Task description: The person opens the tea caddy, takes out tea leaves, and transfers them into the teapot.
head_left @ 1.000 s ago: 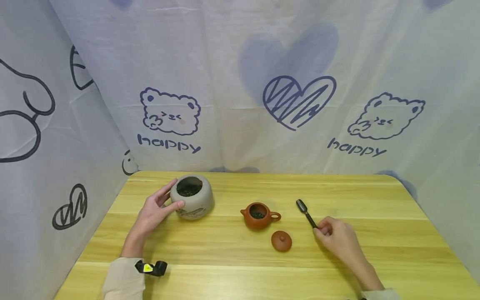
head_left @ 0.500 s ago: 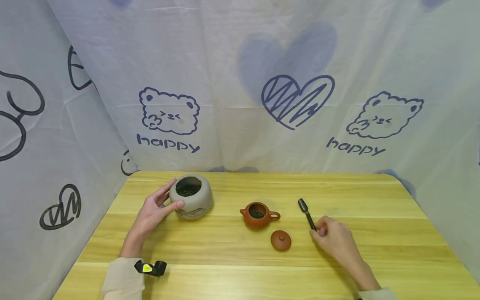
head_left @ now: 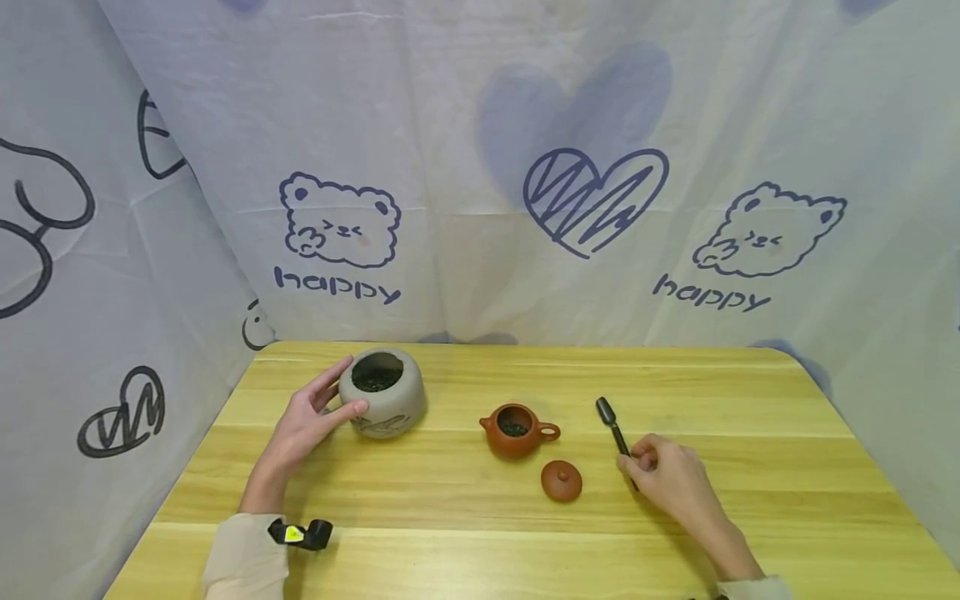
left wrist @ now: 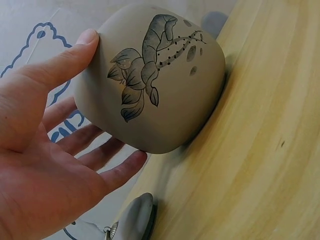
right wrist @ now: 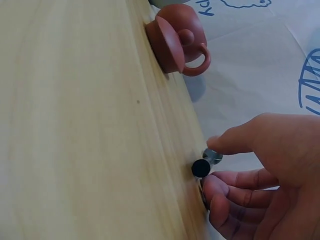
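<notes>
My left hand (head_left: pixel 303 425) holds the side of a grey jar (head_left: pixel 390 408) with dark leaves inside, thumb on the front and fingers round the back. The left wrist view shows a leaf drawing on the jar's wall. My right hand (head_left: pixel 671 471) has its thumb and curled fingers about the handle of a black tea scoop (head_left: pixel 606 411), low over the table. The handle's black end (right wrist: pixel 201 168) shows between thumb and fingers in the right wrist view. Between the hands stands a red-brown teapot (head_left: pixel 506 442), uncovered, dark leaves inside. Its lid (head_left: pixel 561 482) lies before it, knob up.
The wooden table (head_left: pixel 450 550) runs back to a pale cloth (head_left: pixel 465 275) with bear and heart drawings; another cloth wall is at the left. A small grey rounded thing (left wrist: pixel 135 220) with a metal fitting lies beside the jar in the left wrist view.
The scoop has shifted slightly right and then stayed in place. My right thumb has slid a little left, so more of the handle's end shows. The left hand and jar stay put.
</notes>
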Action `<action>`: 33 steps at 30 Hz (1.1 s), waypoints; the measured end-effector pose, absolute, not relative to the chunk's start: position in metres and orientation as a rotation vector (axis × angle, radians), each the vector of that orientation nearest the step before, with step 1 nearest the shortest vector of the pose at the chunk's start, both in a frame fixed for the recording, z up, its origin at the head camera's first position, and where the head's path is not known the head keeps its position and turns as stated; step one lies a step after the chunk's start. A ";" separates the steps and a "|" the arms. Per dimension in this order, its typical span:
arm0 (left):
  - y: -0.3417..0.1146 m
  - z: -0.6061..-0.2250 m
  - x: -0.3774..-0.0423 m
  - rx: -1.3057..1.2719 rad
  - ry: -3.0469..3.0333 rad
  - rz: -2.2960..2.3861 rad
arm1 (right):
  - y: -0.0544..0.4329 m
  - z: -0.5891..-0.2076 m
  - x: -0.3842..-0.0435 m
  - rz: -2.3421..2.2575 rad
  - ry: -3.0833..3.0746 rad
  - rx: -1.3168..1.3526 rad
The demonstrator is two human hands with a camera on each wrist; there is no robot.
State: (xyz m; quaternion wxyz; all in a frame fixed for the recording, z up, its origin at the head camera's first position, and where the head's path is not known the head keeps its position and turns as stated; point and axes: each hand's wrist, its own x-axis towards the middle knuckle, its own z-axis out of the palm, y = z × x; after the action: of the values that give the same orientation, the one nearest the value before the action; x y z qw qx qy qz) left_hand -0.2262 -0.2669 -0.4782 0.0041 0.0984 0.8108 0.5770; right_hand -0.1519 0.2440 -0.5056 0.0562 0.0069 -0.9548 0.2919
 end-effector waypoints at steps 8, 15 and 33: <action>-0.265 -0.471 -0.225 0.325 2.568 1.809 | 0.248 -0.500 -0.153 0.919 -2.838 0.046; -0.258 -0.454 -0.219 0.319 2.671 1.797 | 0.249 -0.496 -0.155 0.983 -2.758 0.088; -0.213 -0.432 -0.208 0.625 2.783 1.956 | 0.225 -0.495 -0.151 1.491 -2.451 0.352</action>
State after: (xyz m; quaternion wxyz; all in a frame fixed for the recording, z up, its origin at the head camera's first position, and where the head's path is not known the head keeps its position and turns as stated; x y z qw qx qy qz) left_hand -0.2079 -0.2134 -0.4317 -0.1578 0.1784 0.7947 0.5584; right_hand -0.1513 0.2252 -0.4955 0.1251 0.1209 -0.8413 0.5118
